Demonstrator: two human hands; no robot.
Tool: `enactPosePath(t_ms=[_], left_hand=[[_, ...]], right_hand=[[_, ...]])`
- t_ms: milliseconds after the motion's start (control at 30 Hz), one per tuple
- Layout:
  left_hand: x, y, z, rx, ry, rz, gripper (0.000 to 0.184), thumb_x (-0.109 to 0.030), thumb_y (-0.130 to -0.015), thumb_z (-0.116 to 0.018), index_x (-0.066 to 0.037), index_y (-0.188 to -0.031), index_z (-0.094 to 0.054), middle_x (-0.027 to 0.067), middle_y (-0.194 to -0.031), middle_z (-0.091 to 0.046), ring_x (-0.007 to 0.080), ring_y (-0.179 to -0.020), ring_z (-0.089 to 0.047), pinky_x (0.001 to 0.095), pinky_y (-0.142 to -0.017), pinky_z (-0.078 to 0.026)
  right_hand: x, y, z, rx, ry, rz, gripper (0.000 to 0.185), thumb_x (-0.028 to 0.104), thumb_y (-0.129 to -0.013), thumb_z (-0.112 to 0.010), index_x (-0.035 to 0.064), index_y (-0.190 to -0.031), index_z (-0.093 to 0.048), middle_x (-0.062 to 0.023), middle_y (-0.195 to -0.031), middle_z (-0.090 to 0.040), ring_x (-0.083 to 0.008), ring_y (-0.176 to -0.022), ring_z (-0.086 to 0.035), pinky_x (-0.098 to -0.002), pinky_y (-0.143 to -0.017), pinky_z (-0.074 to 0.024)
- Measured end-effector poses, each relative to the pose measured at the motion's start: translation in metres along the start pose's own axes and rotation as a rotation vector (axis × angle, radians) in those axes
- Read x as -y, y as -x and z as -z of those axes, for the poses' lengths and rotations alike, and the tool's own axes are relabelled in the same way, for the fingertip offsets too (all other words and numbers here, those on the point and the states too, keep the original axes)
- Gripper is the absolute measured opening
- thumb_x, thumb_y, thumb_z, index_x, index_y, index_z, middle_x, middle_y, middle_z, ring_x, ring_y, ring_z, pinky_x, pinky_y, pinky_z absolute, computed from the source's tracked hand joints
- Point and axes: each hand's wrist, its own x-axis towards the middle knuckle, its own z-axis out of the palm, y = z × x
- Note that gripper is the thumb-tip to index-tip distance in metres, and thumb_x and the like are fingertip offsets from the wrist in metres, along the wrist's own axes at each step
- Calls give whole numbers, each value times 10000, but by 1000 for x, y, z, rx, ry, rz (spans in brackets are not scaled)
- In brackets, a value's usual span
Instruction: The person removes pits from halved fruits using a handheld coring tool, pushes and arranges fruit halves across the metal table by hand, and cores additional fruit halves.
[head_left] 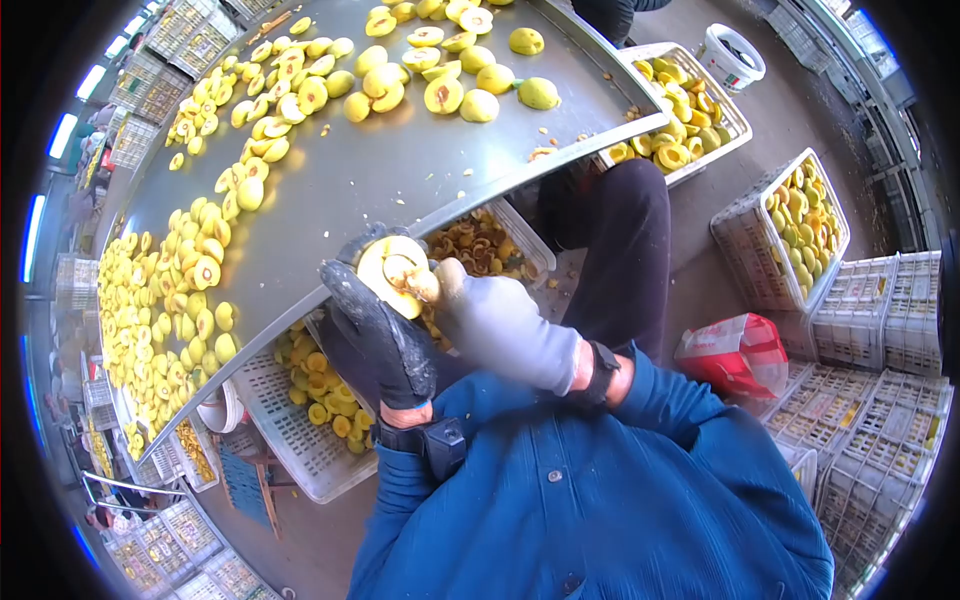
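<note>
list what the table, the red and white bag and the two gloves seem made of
Table: smooth sheet metal, perhaps stainless steel; grey with soft reflections.
Red and white bag: probably thin plastic; shiny, creased.
Left glove: dark, matt, maybe rubber-coated; surface looks smeared.
Right glove: pale grey, perhaps fabric; blur leaves it open.

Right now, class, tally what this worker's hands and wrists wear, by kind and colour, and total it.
Smeared black work glove on left hand: 1
Pale grey work glove on right hand: 1
Black wristbands, one per wrist: 2
Total: 4
</note>
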Motion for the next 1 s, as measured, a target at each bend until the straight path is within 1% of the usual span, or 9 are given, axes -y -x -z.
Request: enactPosePath(t_ms=[133,233,367,467,567,767,833,900,1000], left_hand=[[10,-3,-2,-11,-52,-67,573,-484,-1056,-320,5,-1140,-608,127,-1081,-655,234,-987,-627,372,-910,-491],[9,-7,-5,26,-34,-167,593,-507,-1049,-345,26,-1147,-586,132,-1082,-641,230,-964,-630,372,-880,-526],[15,-18,-4,99,-29,-275,593,-491,-1042,-366,52,-1126,-590,158,-1035,-653,250,-901,-651,372,-829,-552],[19,-29,5,303,54,-198,538,-437,-1049,-363,44,-1087,-602,151,-1009,-670,242,-899,-659,361,-836,-545],[13,-35,6,505,188,-15,468,-344,-1067,-344,27,-1012,-624,131,-984,-693,220,-895,-665,340,-840,-533],[-5,-40,-10,455,199,101,519,-389,-1065,-363,23,-973,-665,107,-884,-690,183,-819,-656,322,-788,-537],[6,-41,-15,382,158,93,517,-387,-1065,-365,26,-979,-665,105,-891,-691,184,-822,-656,323,-787,-535],[7,-44,-21,331,144,74,525,-397,-1063,-370,30,-987,-666,107,-900,-693,189,-820,-661,326,-782,-539],[9,-42,-20,310,119,18,539,-417,-1060,-376,32,-998,-668,115,-913,-696,200,-817,-670,335,-779,-548]], right_hand=[[-1,-3,1,125,-62,-107,235,114,-825,-633,17,-974,-480,-210,-718,-646,-419,-675,-654,-487,-578,-514],[2,1,2,103,-338,-61,246,139,-826,-645,2,-966,-496,-233,-722,-637,-443,-688,-641,-501,-613,-510],[3,-1,10,120,-355,-96,262,162,-826,-663,3,-998,-546,-244,-717,-630,-445,-688,-635,-481,-621,-509],[-5,-3,18,394,-857,-327,259,139,-860,-654,-5,-1057,-567,-229,-799,-652,-388,-745,-668,-430,-646,-506],[-6,-3,43,425,-159,-128,253,107,-882,-608,-12,-1103,-578,-92,-782,-643,-176,-701,-626,-360,-654,-509],[-2,-4,31,282,-761,-291,246,103,-873,-614,-3,-1090,-569,-162,-711,-635,-266,-642,-657,-383,-609,-508],[-15,-10,32,277,-222,-137,267,95,-845,-641,2,-1084,-567,-206,-769,-637,-318,-698,-666,-410,-644,-510],[-18,-15,28,283,-84,-153,276,112,-827,-672,6,-1058,-564,-230,-795,-646,-374,-733,-668,-439,-656,-513],[-30,-19,27,285,-436,-70,289,133,-812,-696,10,-1042,-569,-231,-787,-653,-417,-767,-664,-462,-660,-517]])
